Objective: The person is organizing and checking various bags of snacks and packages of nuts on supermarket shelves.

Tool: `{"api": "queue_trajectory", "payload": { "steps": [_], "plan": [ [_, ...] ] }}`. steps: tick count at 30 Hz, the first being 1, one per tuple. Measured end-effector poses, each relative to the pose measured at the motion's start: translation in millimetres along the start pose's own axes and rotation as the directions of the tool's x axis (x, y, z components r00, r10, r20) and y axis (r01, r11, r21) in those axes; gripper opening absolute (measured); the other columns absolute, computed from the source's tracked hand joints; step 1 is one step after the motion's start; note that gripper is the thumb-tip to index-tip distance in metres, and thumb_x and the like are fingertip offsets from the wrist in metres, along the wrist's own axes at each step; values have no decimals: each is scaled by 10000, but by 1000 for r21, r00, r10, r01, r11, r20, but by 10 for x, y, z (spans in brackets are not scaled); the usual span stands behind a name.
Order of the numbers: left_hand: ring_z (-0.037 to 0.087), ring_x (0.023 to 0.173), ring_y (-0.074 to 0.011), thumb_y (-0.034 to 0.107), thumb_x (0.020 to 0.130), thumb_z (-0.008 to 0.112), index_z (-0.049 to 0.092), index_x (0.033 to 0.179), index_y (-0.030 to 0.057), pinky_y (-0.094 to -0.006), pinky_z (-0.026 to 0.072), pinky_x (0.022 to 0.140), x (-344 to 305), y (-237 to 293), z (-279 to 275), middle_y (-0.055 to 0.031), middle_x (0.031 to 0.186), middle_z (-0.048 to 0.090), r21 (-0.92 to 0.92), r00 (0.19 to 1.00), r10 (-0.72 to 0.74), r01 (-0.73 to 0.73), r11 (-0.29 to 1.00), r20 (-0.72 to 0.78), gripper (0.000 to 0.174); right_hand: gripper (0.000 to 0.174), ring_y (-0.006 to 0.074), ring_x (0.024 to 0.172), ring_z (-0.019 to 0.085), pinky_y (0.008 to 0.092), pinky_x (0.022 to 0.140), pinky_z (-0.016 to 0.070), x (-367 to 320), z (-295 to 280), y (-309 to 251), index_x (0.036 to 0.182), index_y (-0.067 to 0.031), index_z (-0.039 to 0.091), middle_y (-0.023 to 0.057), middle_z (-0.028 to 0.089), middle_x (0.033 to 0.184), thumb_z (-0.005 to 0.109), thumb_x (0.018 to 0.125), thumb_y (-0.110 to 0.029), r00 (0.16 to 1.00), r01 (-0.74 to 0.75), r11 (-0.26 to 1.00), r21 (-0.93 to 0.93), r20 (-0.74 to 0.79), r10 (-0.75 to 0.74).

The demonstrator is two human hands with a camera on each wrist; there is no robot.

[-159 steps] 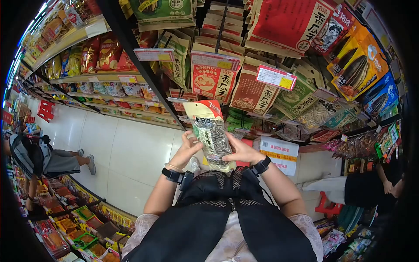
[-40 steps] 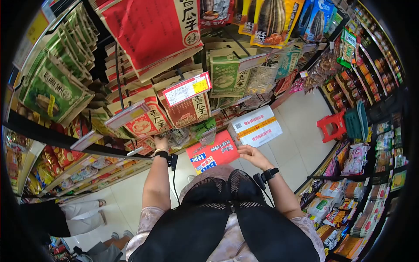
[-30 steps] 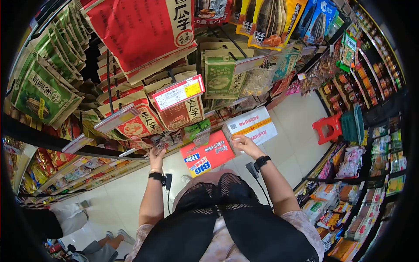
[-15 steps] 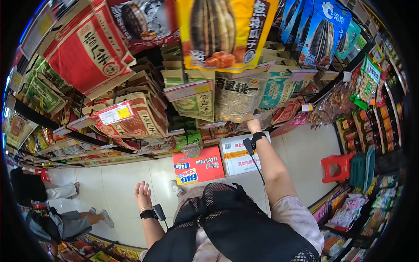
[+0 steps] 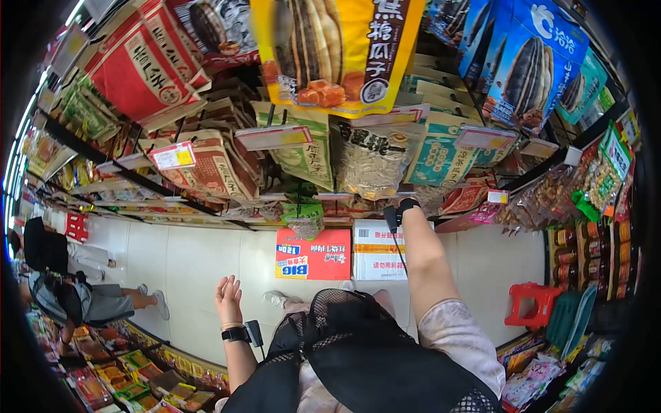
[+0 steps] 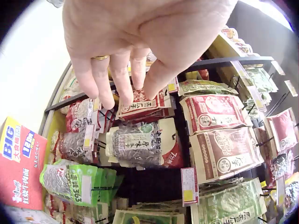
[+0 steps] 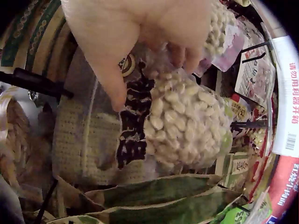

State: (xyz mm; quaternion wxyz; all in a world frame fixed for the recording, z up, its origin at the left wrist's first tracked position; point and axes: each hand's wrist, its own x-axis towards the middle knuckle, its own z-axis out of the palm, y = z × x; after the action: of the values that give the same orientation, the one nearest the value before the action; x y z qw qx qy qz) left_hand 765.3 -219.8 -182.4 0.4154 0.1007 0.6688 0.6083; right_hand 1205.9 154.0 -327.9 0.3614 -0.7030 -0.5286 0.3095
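Observation:
In the right wrist view, my right hand grips a clear bag of pale seeds printed with black characters. The thumb lies along its front and the fingers curl at its upper side. The head view hides this hand under the hanging packets; only the watch and forearm show. My left hand hangs over the floor, loosely curled, holding nothing. Beyond its fingers in the left wrist view hangs a clear packet of dark sunflower seeds with a red corner.
Yellow and blue sunflower seed packets hang overhead on the rack, above price tags and hooks. A red carton and a white carton stand on the floor. A red stool is at right; people stand at left.
The dark sunflower seed packet held in both hands has left them. My left hand has drawn back from the lower rack; the right has reached up and forward among the bags. The view has shifted right.

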Motion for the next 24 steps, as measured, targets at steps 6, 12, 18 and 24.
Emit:
{"api": "queue_trajectory", "payload": {
  "steps": [6,12,18,24],
  "plan": [
    [503,1172,-238,182,916,532,414,1265,84,-373,384,952,-106,4,4,-115,1321,490,-6,999,41,-41,999,-23,382,195,234,782,596,366,663,467,-302,-291,-159,939,-10,633,112,637,874,525,867,-154,973,-232,918,323,67,223],
    [525,1136,-231,189,911,546,439,1239,79,-350,410,925,-115,157,263,-115,1293,507,60,996,69,-72,996,60,362,203,213,838,597,309,768,445,-365,-318,-145,1004,14,600,151,614,1001,491,869,-91,990,87,939,331,-134,-44],
    [545,1105,-210,181,906,555,456,1218,72,-313,429,891,-112,223,742,-110,1265,529,74,965,60,-82,994,255,345,295,226,807,580,325,785,422,-906,-898,-661,916,44,598,133,639,847,489,911,-230,990,143,951,276,-45,-136],
    [546,1102,-195,175,903,560,452,1221,49,-299,442,881,-243,209,1237,-105,1256,536,86,879,22,-71,994,476,359,296,111,701,544,296,678,440,-1293,-1043,-689,887,37,632,41,645,811,546,913,-245,964,-235,878,416,214,157]
  ]
}}
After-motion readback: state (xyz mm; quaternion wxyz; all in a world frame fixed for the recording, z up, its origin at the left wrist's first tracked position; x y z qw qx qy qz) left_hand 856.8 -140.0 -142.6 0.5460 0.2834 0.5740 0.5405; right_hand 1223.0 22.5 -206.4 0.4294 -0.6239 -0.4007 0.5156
